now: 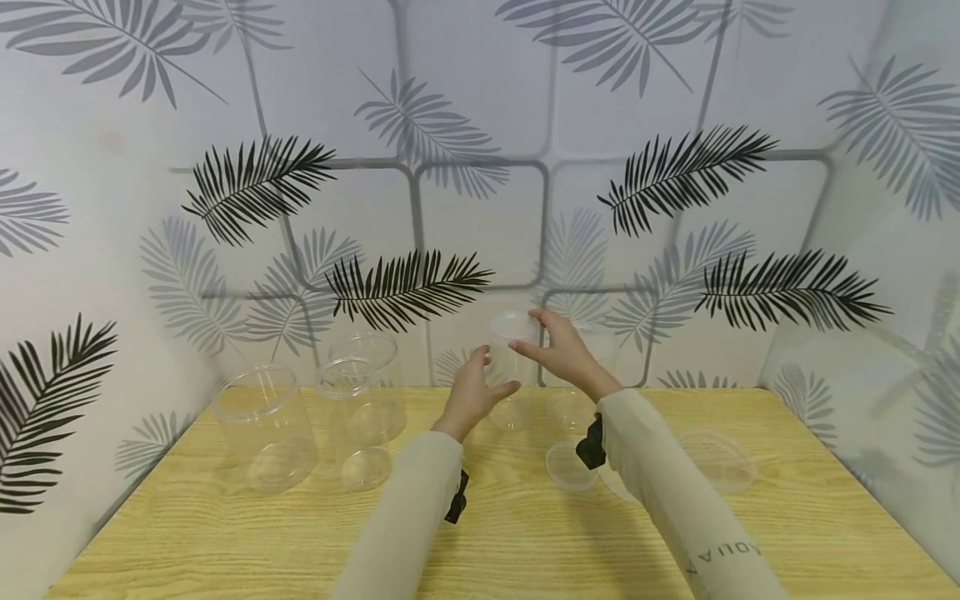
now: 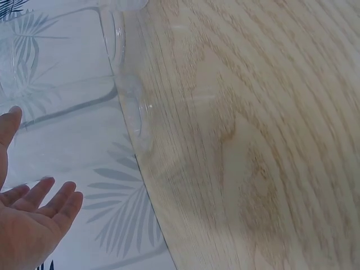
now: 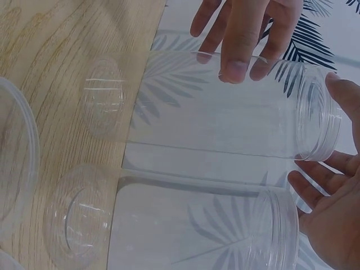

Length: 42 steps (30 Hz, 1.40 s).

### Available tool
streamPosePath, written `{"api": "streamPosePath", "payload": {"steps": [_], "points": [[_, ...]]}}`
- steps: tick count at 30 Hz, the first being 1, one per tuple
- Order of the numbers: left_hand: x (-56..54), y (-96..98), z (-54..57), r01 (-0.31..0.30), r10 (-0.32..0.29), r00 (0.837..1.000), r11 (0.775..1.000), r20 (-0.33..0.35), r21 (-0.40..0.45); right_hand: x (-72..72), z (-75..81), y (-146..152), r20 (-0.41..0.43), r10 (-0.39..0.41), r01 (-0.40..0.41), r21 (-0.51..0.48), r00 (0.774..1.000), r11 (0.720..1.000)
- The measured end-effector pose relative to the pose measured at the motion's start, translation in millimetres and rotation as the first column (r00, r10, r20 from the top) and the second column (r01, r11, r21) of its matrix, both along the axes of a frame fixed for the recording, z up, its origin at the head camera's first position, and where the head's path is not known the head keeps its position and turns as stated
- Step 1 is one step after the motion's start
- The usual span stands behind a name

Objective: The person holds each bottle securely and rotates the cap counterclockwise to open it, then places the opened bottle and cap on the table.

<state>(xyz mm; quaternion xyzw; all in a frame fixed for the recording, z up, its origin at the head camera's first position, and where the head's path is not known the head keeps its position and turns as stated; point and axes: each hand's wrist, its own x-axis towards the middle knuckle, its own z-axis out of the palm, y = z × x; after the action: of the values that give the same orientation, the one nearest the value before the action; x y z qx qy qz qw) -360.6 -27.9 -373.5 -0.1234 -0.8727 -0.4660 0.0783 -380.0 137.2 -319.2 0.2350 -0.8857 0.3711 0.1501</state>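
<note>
Keep the right sleeve point(image 1: 678, 492) clear of the flat disc point(image 1: 729, 468) near the right edge of the table point(image 1: 525, 550). Steady the clear jar point(image 3: 225, 121), upright near the far edge, midway between its corners. Press lightly with the right hand point(image 1: 564, 354), apparently clamped on the rim point(image 3: 322, 121); cup with the left hand point(image 1: 474, 393), spread apart around the jar, cannot tell if touching. Avoid nudging the neighbouring container point(image 3: 185, 228).

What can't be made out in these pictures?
Head view: a clear disc, partly hidden by the right sleeve.
Left wrist view: the left hand, cut off by the left edge.
Right wrist view: the lower jar, cut off by the bottom edge; a round rim, by the left edge.
</note>
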Motion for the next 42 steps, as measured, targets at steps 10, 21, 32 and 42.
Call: {"api": "streamPosePath", "payload": {"steps": [10, 21, 32, 42], "points": [[1.3, 1.4, 1.6, -0.013, 0.013, 1.000, 1.000, -0.017, 0.003, 2.8, -0.7, 0.3, 0.019, -0.011, 0.012, -0.033, 1.000, 0.999], [3.2, -6.6, 2.8, 0.041, -0.041, 0.998, 0.999, -0.056, -0.009, 12.7, 4.6, 1.3, 0.022, -0.019, 0.020, -0.061, 1.000, 0.998], [12.7, -17.5, 11.1, 0.116, -0.116, 0.991, 0.993, -0.059, -0.014, 28.2, 15.1, 3.8, 0.015, 0.021, -0.020, -0.070, 1.000, 0.997], [25.9, -27.2, 16.7, 0.241, -0.239, 0.971, 0.968, -0.030, 0.067, 46.4, 21.9, 3.4, 0.039, 0.092, -0.088, -0.113, 0.995, 0.990]]}}
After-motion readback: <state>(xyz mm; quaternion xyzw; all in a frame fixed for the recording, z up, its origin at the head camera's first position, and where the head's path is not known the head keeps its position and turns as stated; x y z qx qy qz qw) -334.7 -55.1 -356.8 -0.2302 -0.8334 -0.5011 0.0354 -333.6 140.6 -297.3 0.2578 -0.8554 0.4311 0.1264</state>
